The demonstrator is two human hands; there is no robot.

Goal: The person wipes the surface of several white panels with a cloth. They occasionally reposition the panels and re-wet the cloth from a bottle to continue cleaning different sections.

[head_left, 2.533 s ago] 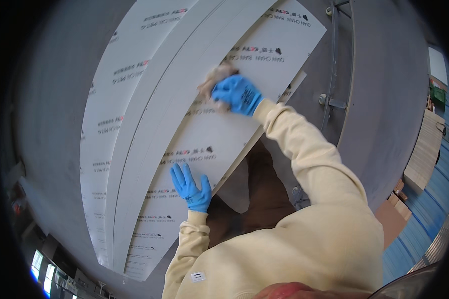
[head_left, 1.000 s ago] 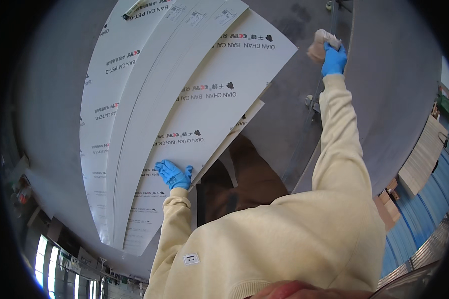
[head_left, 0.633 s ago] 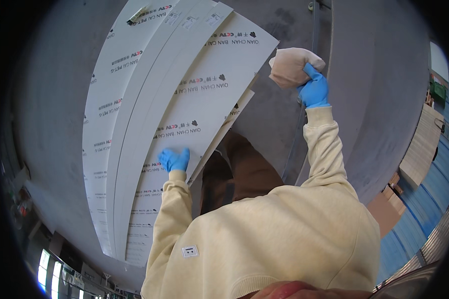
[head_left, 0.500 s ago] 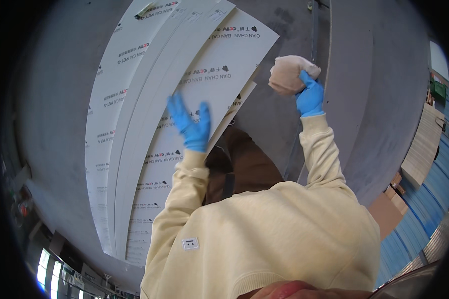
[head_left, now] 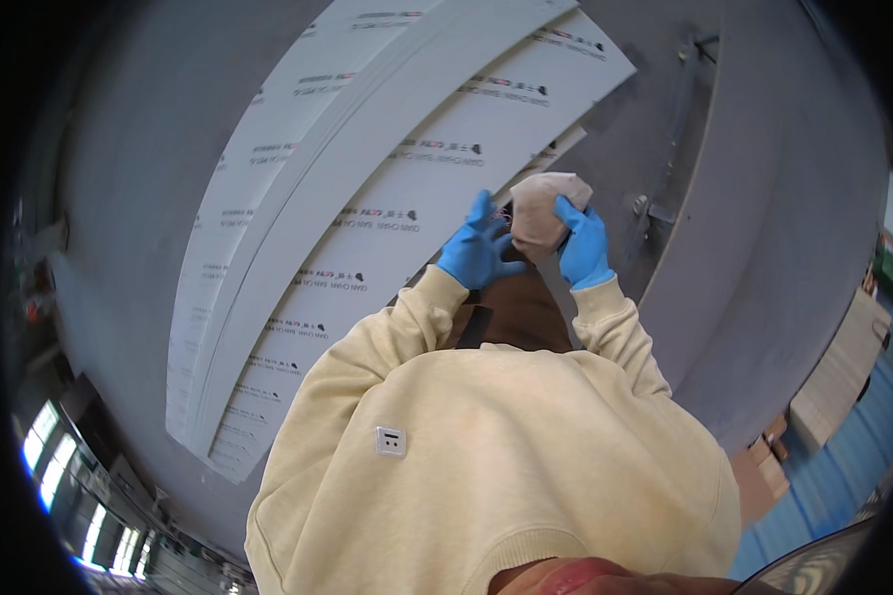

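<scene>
At our left, the outer white printed panel (head_left: 253, 183) lies fanned with long plain white strips (head_left: 337, 164), and to their right comes the inner white printed panel (head_left: 446, 178). Near that panel's right edge is our left hand (head_left: 474, 253), fingers spread wide with nothing visible in its grasp; we cannot tell whether it brushes the edge. A moment ago it was over the panel's face; now we have brought it across, just beside the bunched beige cloth (head_left: 541, 213). The cloth sits in front of our body, held from its right side by our right hand (head_left: 583, 248), fingers curled closed around it; half a second ago we had it farther out to the right. With the cloth off the panels, we judge rubbing is paused while both hands meet. Farther right run a metal rail (head_left: 680, 129) and stacked pale boards (head_left: 838, 372).
</scene>
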